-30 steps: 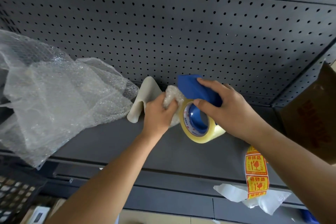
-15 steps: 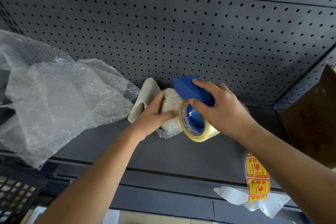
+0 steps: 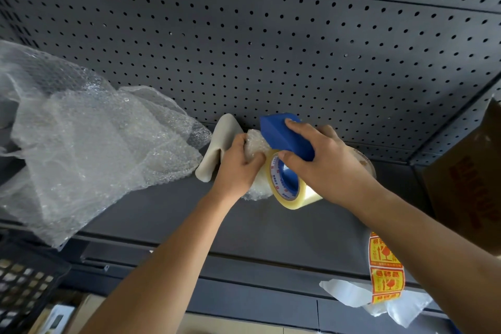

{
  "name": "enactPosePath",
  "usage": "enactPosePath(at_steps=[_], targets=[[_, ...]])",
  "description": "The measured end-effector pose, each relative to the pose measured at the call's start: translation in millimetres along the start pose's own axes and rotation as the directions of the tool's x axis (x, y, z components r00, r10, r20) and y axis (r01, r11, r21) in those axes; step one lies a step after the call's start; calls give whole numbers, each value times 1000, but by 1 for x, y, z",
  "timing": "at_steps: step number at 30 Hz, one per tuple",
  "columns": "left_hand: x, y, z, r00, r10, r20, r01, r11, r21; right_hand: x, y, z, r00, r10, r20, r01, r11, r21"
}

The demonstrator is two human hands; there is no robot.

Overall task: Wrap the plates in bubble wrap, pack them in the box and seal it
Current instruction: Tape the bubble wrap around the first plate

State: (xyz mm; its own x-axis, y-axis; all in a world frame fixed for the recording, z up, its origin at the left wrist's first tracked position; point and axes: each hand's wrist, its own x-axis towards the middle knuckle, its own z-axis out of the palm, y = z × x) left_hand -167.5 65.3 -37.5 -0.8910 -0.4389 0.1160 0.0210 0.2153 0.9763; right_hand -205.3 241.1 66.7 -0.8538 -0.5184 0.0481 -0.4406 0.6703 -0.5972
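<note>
Two hands, left [image 3: 238, 168] gripping bubble-wrapped plate [image 3: 253, 149], right [image 3: 322, 165] clasping blue tape dispenser [image 3: 284, 138]

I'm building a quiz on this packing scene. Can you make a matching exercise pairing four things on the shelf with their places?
Things:
1. tape dispenser
2. loose bubble wrap
3. fragile stickers
4. cardboard box

Places:
A. far right of the shelf
B. heaped at the left
C. held in the right hand
D. hanging over the shelf's front edge

Pairs: 1-C, 2-B, 3-D, 4-A
</note>
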Motion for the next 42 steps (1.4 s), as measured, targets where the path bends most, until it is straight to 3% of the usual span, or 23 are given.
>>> enactPosePath(at_steps=[7,10,14,16,21,26,32,35,42], targets=[[3,1,8,1000,10,-13,-10,1000,4,0,2,-1,999,39,-18,-39,999,7],[2,9,1,993,-11,115,11,1000,1,0,4,-3,998,63,-21,-62,998,24],[4,14,-20,925,-148,350,195,975,-105,-2,6,-3,998,61,-23,-60,998,36],[7,15,-24,906,-163,390,221,969,-107,-3,6,-3,999,48,-19,-47,999,26],[9,10,-22,932,-108,345,147,985,-87,-2,4,-8,998,64,14,-64,997,30],[4,3,-10,985,-50,167,47,999,23,-1,1,-12,997,62,38,-63,997,36],[5,-1,6,999,35,27,-37,993,111,-2,-2,-10,996,88,33,-88,996,-8],[5,-3,10,999,45,-4,-44,984,171,-6,-2,-6,995,96,11,-96,995,-8],[6,-5,11,999,1,-44,3,994,111,-17,-2,-1,994,111,-12,-111,994,-8]])
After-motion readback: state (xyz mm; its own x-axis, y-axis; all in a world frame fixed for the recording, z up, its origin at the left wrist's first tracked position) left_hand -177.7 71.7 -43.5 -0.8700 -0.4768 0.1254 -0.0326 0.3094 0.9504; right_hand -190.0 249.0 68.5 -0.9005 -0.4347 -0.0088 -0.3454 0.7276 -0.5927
